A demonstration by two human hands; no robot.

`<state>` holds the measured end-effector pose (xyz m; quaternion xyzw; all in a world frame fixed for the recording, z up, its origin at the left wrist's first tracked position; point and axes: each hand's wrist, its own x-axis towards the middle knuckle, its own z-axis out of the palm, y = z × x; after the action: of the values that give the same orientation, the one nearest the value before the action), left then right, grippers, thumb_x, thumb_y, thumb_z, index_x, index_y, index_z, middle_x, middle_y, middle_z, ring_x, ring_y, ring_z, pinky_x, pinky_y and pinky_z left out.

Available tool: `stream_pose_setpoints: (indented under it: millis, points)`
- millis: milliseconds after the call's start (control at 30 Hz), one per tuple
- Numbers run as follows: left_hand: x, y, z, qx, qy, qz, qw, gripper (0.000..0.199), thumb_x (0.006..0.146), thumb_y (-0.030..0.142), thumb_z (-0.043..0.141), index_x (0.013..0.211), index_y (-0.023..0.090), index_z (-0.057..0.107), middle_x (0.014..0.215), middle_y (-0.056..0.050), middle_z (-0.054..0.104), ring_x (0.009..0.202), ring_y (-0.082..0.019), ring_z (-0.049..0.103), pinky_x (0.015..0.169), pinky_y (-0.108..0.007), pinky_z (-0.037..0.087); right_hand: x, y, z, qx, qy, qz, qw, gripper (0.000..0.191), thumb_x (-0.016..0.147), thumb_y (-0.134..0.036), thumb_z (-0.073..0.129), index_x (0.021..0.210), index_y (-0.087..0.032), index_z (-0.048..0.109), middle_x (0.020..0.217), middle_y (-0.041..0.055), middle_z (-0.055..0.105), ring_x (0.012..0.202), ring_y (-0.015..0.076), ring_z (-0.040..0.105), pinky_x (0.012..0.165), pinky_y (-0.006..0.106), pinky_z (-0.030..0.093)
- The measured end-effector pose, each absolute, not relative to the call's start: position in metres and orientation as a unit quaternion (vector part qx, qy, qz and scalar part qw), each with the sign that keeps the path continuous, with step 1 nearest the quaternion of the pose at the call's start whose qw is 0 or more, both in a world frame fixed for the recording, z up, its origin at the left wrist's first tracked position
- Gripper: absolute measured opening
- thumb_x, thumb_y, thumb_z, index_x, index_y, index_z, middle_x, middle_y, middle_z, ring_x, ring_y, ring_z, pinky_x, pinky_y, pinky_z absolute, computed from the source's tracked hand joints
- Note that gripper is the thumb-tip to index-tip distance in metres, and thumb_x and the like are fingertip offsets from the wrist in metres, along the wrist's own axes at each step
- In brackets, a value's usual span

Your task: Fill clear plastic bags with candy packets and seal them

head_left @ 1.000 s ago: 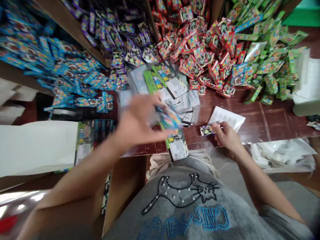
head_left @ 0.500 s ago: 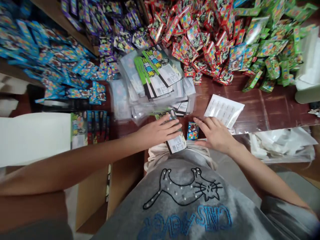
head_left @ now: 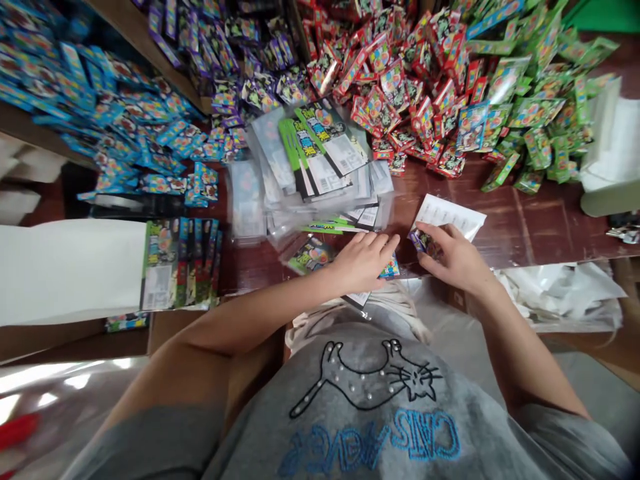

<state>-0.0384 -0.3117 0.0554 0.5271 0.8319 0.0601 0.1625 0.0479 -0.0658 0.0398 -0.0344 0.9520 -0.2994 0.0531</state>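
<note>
My left hand [head_left: 363, 261] lies palm down near the table's front edge, fingers spread, over a small blue packet [head_left: 390, 267] and part of a green and black printed bag [head_left: 311, 255]. The bag's lower end sticks out below the hand. To the right, my right hand [head_left: 453, 257] has its thumb and fingers round a small purple packet [head_left: 417, 241], beside a white sheet with rows of print [head_left: 450, 215]. Above my left hand is a pile of clear printed bags [head_left: 320, 163].
Heaps of blue [head_left: 110, 127], purple [head_left: 225, 87], red [head_left: 400, 87] and green packets [head_left: 540, 113] line the back. A white sheet [head_left: 70, 267] and upright bags [head_left: 183, 263] sit at left. A plastic bag [head_left: 565, 293] is at lower right, a pale container [head_left: 610, 153] above it.
My left hand has moved right, from the printed bag onto the blue packet. My right hand has shifted right and now holds a purple packet. The printed bag's upper part lies further left.
</note>
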Motion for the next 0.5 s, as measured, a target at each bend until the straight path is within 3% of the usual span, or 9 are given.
stream_pose_setpoints:
  millis: [100,167,300,400,500]
  points:
    - [-0.043,-0.308,0.042,0.494,0.846,0.109,0.171,0.09,0.09,0.029,0.071,0.168,0.001,0.036,0.162,-0.025,0.056,0.146,-0.038,0.054,0.126,-0.049,0.041,0.056,-0.058,0.028,-0.035,0.852,-0.517,0.078,0.062,0.101,-0.051,0.065,0.156,-0.029,0.049,0.13,0.0097,0.073,0.111,0.0278,0.075,0.096,0.046,0.065]
    - [-0.047,-0.307,0.035,0.48,0.846,0.144,0.185,0.09,0.088,0.025,0.071,0.168,0.003,0.037,0.166,-0.023,0.053,0.15,-0.037,0.051,0.129,-0.048,0.041,0.058,-0.054,0.02,-0.031,0.828,-0.554,0.084,0.062,0.101,-0.052,0.065,0.156,-0.028,0.048,0.132,0.0101,0.073,0.113,0.0269,0.077,0.097,0.045,0.066]
    - [-0.05,-0.316,0.037,0.482,0.836,0.187,0.187,0.087,0.092,0.026,0.071,0.169,0.007,0.035,0.174,-0.021,0.045,0.16,-0.035,0.043,0.135,-0.05,0.035,0.057,-0.043,0.02,-0.023,0.92,-0.389,0.035,0.064,0.103,-0.05,0.064,0.159,-0.022,0.053,0.143,0.0183,0.07,0.116,0.0331,0.077,0.103,0.054,0.064]
    - [-0.039,-0.341,0.047,0.476,0.845,0.202,0.138,0.091,0.096,0.046,0.077,0.17,0.013,0.036,0.178,-0.021,0.038,0.162,-0.039,0.039,0.135,-0.056,0.034,0.059,-0.038,0.026,-0.048,0.96,-0.277,-0.01,0.076,0.103,-0.057,0.065,0.166,-0.019,0.047,0.153,0.0243,0.062,0.132,0.0415,0.069,0.11,0.062,0.06]
    - [-0.017,-0.375,0.049,0.485,0.851,0.154,0.127,0.102,0.088,0.068,0.082,0.168,0.019,0.043,0.178,-0.023,0.037,0.157,-0.046,0.043,0.127,-0.063,0.04,0.055,-0.044,0.024,-0.14,0.963,-0.228,-0.015,0.102,0.095,-0.071,0.071,0.175,-0.019,0.031,0.17,0.026,0.047,0.153,0.048,0.049,0.122,0.069,0.048]
